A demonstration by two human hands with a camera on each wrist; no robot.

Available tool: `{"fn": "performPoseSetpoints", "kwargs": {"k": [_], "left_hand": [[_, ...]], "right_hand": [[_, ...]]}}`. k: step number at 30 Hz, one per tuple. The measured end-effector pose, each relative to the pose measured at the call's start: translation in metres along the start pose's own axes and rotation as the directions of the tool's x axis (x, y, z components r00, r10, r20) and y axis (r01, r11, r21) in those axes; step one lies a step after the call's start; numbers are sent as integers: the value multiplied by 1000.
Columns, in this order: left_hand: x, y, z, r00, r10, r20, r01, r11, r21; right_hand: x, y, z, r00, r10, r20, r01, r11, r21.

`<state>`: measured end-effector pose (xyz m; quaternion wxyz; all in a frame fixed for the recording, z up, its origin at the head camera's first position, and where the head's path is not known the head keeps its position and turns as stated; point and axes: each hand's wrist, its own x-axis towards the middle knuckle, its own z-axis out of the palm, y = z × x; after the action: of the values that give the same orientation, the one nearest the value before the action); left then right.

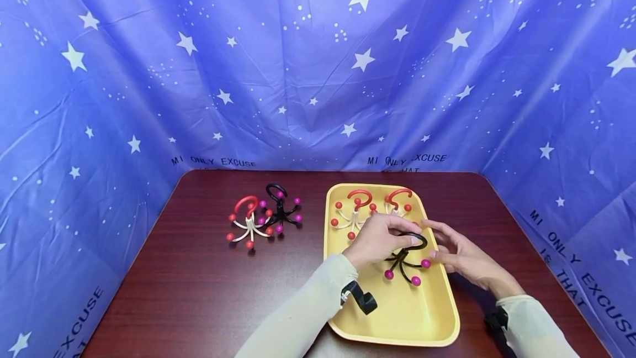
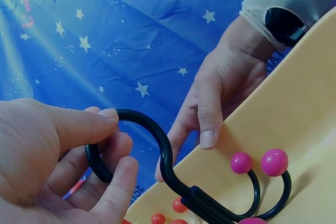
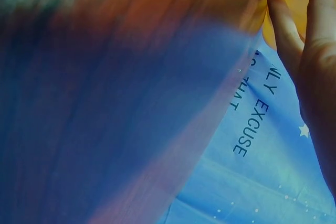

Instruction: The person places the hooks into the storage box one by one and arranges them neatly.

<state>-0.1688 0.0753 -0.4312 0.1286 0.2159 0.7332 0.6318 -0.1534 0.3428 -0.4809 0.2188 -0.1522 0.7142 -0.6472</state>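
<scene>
My left hand (image 1: 374,239) pinches the curved top of a black hanger hook (image 2: 167,163) between thumb and fingers. Several bent arms tipped with magenta balls (image 2: 274,162) spread from the lower end of this hook, over the yellow tray (image 1: 385,322). At the tray's right side, my right hand (image 1: 467,261) rests by the rim with fingers extended and nothing held. Two red-and-white hanger hooks with red balls lie in the far part of the tray; the left one (image 1: 355,217) shows well, while my left hand partly covers the right one (image 1: 396,206).
Left of the tray, another red-and-white hook (image 1: 250,225) and another black hook (image 1: 280,211) stand close together on the dark red wooden table (image 1: 199,291). Blue star-printed cloth (image 1: 298,70) hangs behind the table and along both sides.
</scene>
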Motion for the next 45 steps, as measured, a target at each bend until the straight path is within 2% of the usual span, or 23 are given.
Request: {"fn": "performPoseSetpoints", "kwargs": {"k": [6, 18, 25, 34, 40, 45], "left_hand": [[2, -3, 2, 1000, -6, 4, 6, 1000, -22], [4, -5, 0, 1000, -16, 15, 17, 998, -55], [3, 0, -4, 1000, -10, -16, 9, 999, -50], [-5, 14, -13, 999, 8, -45, -10, 999, -53], [-12, 16, -21, 999, 40, -31, -41, 999, -22], [-17, 18, -33, 996, 83, -30, -84, 996, -38]], "right_hand": [[1, 2, 0, 1000, 10, -26, -10, 1000, -7], [1, 1, 1, 1000, 0, -17, -1, 1000, -21], [0, 0, 1, 1000, 2, -18, -2, 1000, -25], [0, 0, 0, 1000, 16, -27, -16, 1000, -17], [1, 1, -1, 1000, 5, -12, -5, 1000, -5], [1, 1, -1, 1000, -1, -1, 1, 1000, 4]]}}
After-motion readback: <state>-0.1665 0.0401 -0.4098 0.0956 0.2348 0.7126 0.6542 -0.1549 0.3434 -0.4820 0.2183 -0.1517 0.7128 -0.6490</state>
